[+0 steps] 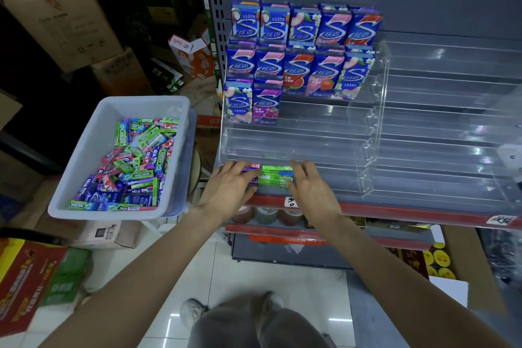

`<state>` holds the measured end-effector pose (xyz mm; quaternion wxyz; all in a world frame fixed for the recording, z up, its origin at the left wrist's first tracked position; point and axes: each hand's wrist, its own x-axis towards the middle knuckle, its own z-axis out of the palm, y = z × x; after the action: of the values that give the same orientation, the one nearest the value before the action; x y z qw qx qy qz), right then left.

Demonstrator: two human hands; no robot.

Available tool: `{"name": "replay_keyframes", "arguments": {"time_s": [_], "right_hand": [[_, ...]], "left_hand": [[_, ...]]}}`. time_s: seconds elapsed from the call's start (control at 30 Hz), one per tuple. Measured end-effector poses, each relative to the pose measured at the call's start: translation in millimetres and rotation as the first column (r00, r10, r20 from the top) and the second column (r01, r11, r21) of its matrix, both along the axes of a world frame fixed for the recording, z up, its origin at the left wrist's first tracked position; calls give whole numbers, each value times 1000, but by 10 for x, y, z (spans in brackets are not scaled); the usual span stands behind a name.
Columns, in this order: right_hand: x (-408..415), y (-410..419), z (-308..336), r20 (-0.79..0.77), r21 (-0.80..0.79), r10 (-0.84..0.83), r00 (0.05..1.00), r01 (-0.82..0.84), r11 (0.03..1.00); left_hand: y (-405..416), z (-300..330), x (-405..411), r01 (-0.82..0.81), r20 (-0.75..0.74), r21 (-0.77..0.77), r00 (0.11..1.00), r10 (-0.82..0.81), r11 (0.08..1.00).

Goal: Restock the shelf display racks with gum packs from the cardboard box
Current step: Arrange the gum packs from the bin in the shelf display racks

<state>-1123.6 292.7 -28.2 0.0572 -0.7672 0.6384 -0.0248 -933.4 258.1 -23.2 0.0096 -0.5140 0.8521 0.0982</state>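
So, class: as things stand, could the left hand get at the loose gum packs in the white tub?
Probably yes. The left hand rests at the low clear rack, the white tub sits open-topped just to its left, and nothing stands between them.

- Slim green gum packs [275, 176] are laid flat, stacked, in the lowest tier of the clear acrylic display rack [370, 133].
- Upright blue gum boxes [296, 51] are held in its upper three tiers.
- Loose mixed packs [135, 161] are heaped in a white bin [84, 150].
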Motion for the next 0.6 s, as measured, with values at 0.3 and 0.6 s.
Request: {"name": "replay_keyframes", "arguments": {"time_s": [0.3,0.6], "right_hand": [[50,8,9,151,70,-26,988,15,997],[301,-127,187,196,38,7,981,-14,999]], "left_hand": [[-11,26,-13,5,0,1,1000,-5,1000],[-34,173,97,-55,-147,-90,988,41,994]]}}
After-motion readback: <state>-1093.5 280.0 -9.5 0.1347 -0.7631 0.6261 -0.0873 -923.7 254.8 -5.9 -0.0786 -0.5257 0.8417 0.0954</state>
